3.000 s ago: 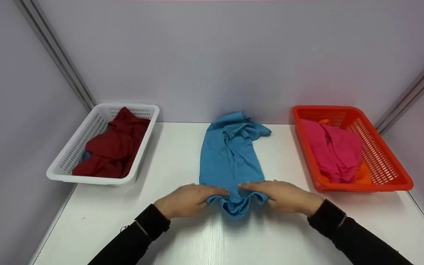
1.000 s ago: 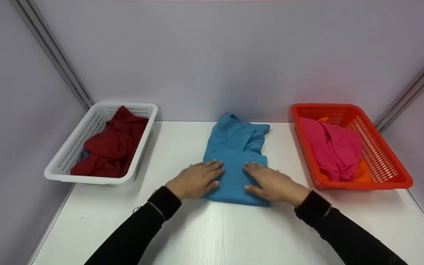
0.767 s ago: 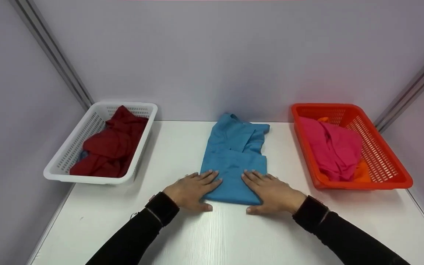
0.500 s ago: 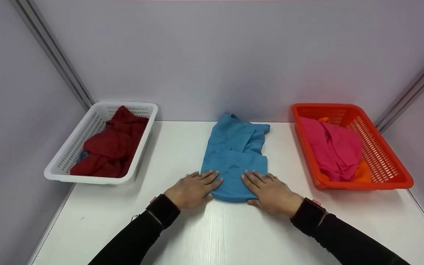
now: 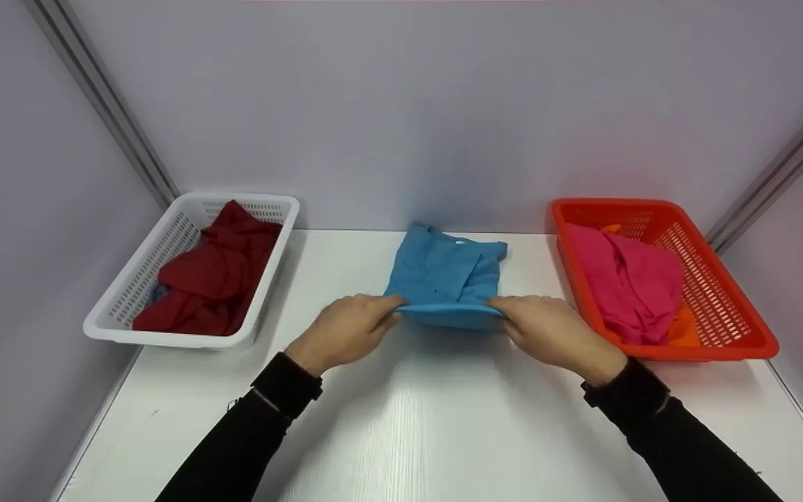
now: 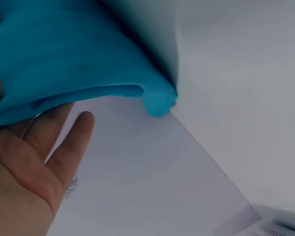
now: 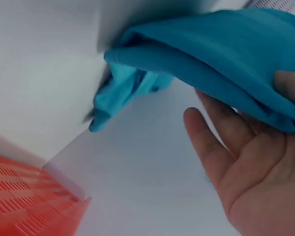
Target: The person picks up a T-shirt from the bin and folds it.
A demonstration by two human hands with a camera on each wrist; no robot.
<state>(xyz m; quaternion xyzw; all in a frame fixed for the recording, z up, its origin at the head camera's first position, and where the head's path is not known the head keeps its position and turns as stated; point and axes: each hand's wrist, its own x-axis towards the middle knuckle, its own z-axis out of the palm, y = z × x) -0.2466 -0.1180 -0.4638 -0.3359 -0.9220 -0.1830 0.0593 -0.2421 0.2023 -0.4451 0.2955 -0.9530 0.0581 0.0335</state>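
A blue shirt [image 5: 440,268] lies partly folded on the white table, its far end close to the back wall. Its near edge is raised off the table between both hands. My left hand [image 5: 347,329] pinches the left corner of that edge, and my right hand [image 5: 558,336] pinches the right corner. In the left wrist view, the folded layers of the shirt [image 6: 69,54] lie above the fingers of the left hand [image 6: 24,182]. Thumb and fingers of the right hand [image 7: 265,172] grip the doubled shirt edge [image 7: 226,49] in the right wrist view.
To the left stands a white basket [image 5: 164,340] with dark red cloth [image 5: 217,279] in it. A red basket [image 5: 729,300] on the right holds pink cloth [image 5: 635,279] and orange cloth [image 5: 689,331]. Upright panels enclose the white table [image 5: 401,432].
The shirt's lower part was folded upward and pressed flat under both palms. Now both hands have taken its near edge and lifted it up and away, so the shirt looks shorter.
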